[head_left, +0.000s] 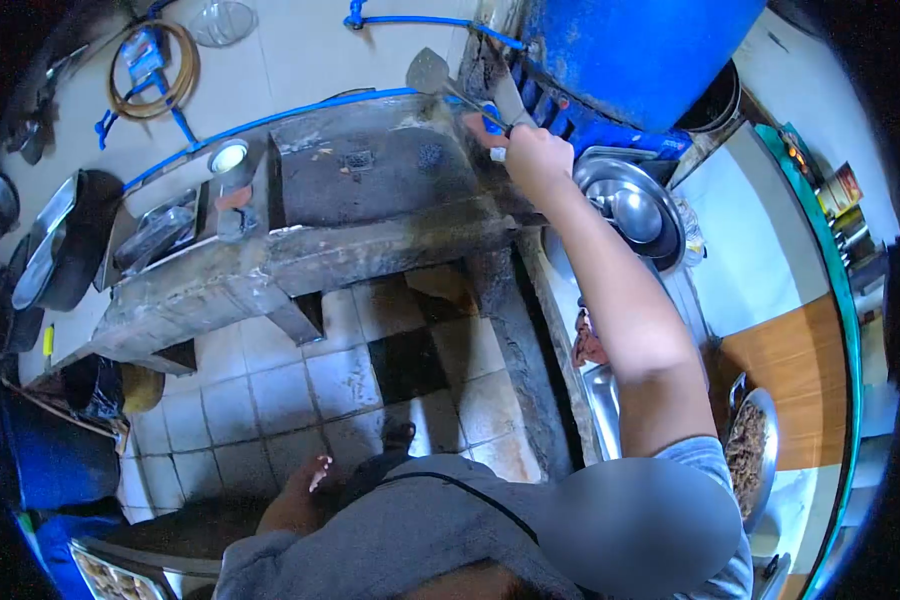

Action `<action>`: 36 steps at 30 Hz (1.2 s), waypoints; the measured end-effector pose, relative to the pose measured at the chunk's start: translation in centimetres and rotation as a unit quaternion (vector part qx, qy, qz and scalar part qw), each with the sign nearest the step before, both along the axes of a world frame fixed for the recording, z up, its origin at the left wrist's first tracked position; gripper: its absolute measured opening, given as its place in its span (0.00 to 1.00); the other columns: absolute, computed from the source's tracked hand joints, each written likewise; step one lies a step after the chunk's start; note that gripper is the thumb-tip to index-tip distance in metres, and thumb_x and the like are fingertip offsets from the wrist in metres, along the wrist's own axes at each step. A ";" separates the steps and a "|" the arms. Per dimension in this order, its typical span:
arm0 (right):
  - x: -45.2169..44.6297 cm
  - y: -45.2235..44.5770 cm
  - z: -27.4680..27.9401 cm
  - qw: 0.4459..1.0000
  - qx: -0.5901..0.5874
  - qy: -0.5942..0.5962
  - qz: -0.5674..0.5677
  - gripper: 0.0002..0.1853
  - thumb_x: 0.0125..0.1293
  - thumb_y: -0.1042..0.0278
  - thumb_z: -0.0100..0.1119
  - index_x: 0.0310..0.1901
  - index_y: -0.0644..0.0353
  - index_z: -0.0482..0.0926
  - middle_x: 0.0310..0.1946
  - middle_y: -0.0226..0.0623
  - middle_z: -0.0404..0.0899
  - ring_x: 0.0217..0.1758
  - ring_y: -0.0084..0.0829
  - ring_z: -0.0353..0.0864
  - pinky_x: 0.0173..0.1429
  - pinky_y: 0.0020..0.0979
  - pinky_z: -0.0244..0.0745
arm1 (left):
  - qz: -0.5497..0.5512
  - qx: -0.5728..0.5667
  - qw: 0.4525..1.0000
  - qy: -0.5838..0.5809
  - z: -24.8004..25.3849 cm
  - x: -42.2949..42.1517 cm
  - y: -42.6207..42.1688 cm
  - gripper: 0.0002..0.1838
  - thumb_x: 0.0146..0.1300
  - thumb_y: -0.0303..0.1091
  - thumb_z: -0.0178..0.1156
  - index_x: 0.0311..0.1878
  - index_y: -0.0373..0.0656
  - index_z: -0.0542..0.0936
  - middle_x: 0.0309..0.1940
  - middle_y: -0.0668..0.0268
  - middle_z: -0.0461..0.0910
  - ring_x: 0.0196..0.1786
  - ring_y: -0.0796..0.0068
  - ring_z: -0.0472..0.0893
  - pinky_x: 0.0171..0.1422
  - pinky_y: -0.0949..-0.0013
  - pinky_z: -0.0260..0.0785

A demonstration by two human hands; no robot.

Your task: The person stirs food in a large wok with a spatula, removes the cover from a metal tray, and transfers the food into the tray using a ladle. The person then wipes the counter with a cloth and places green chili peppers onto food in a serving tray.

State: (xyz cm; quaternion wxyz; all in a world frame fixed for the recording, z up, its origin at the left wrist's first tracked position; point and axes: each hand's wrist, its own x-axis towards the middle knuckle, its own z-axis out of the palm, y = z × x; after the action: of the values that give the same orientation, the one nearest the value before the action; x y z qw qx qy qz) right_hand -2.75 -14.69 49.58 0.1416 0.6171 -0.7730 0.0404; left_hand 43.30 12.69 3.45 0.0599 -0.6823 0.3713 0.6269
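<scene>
My right hand (540, 160) is stretched forward over the far right end of the concrete counter, closed around the handle of a small trowel (428, 72). The trowel's grey, leaf-shaped blade points away to the left, at the end of a thin shaft. Close by the fist are a blue tap (492, 118) and a large blue drum (635, 50). Low beside my body hangs my left hand (313, 476), with whitish marks at its fingertips. Its fingers are too small and dim to read, and nothing held shows there.
A sooty concrete counter (370, 240) runs across the front, with a dark recess (370, 175). Metal bowls (635, 212) stand under my right arm. A pan of brown food (750, 450) is at the right. Dark pans (80, 240) sit at left; tiled floor (260, 400) lies below.
</scene>
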 end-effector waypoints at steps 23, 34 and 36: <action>-3.6 55.4 0.9 0.621 -0.394 -0.623 -0.265 0.08 0.61 0.72 0.48 0.32 0.66 0.76 0.15 0.27 0.68 0.13 0.16 0.60 0.17 0.15 0.53 | -0.778 -0.473 0.326 0.254 -10.5 -24.6 -25.8 0.12 0.54 0.35 0.53 0.41 0.44 0.77 0.32 0.64 0.78 0.30 0.70 0.75 0.33 0.66 0.68; -8.7 76.4 -1.0 0.672 -0.177 -0.053 -0.717 0.10 0.56 0.64 0.52 0.33 0.61 0.78 0.22 0.41 0.78 0.21 0.40 0.75 0.29 0.35 0.69 | -0.759 -0.479 0.314 0.311 -5.6 -35.0 -11.6 0.13 0.55 0.34 0.52 0.42 0.42 0.77 0.34 0.62 0.78 0.30 0.69 0.75 0.33 0.67 0.69; -12.3 78.8 -1.3 0.693 -0.140 -0.024 -0.707 0.11 0.56 0.62 0.51 0.32 0.59 0.78 0.22 0.43 0.78 0.23 0.44 0.76 0.29 0.38 0.69 | -0.761 -0.463 0.332 0.311 -5.1 -34.2 -10.7 0.12 0.55 0.34 0.52 0.42 0.42 0.77 0.34 0.62 0.78 0.30 0.69 0.75 0.33 0.67 0.69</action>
State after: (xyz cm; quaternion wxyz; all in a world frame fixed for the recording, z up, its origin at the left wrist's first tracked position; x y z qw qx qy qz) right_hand -15.09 64.10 48.28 0.1944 -0.1399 -0.9696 0.0505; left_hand 9.05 2.00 -1.64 0.0658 0.2236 0.9511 0.2027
